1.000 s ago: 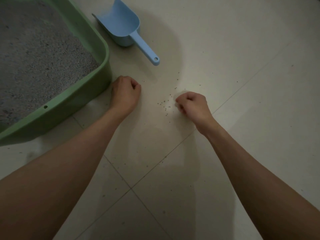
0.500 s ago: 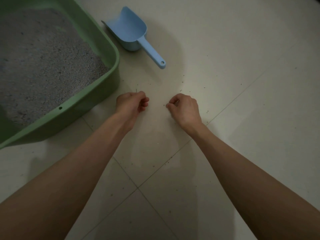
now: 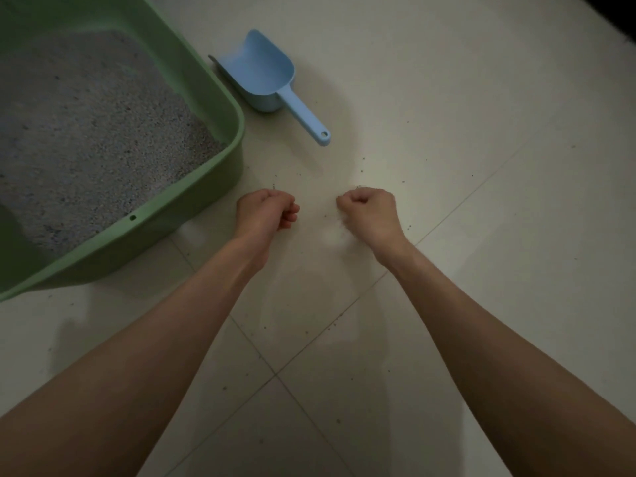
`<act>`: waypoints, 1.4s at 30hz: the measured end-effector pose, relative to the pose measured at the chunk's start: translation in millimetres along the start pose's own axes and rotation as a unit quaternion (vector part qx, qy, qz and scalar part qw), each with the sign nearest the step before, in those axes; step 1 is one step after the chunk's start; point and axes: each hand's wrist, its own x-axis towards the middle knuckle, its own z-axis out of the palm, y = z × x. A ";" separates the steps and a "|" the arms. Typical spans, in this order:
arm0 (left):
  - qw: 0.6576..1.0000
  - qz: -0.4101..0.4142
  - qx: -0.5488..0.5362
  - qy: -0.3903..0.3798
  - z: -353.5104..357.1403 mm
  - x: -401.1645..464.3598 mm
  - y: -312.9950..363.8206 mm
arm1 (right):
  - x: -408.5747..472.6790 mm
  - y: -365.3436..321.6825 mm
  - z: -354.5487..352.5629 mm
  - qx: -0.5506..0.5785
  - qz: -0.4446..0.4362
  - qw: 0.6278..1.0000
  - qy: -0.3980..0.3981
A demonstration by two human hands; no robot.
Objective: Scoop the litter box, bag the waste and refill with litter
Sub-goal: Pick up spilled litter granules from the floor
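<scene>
A dim view looks down from head height onto a pale cream tiled floor (image 3: 481, 235), crossed by thin diagonal grout lines. Two bare forearms reach forward from the bottom corners toward the middle of the floor.

The left hand (image 3: 263, 211) sits just beside the near right corner of the litter box, back of the hand up, its fingers curled tightly into the palm. Whether it holds anything inside the curl cannot be told. The right hand (image 3: 370, 210) lies a little apart from the left, at the same level, also balled into a fist with the knuckles pointing away. Its fingers are drawn in tight, and nothing can be seen between them, so what it grips, if anything, cannot be told. Both fists are low over the floor; whether they touch it cannot be told.

A light green rectangular plastic litter box (image 3: 192, 208) fills the upper left of the view, running off the left and top edges. It holds a bed of fine grey granular litter (image 3: 89, 132), heaped higher toward the far side. A small round hole shows in its near rim.

A pale blue plastic scoop with a deep rounded bowl and a straight handle (image 3: 265, 77) lies on the floor just beside the right wall of the box, handle pointing toward the right hand, with a hanging hole at its tip.

Small dark scattered litter grains (image 3: 363, 165) dot the floor around and beyond the two hands, and a few more lie along the grout lines nearer the viewer.
</scene>
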 end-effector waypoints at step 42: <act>0.905 0.191 0.378 -0.029 45.5 -16.0 -19.6 | -21.2 35.4 -44.9 0.287 0.147 0.933 -0.159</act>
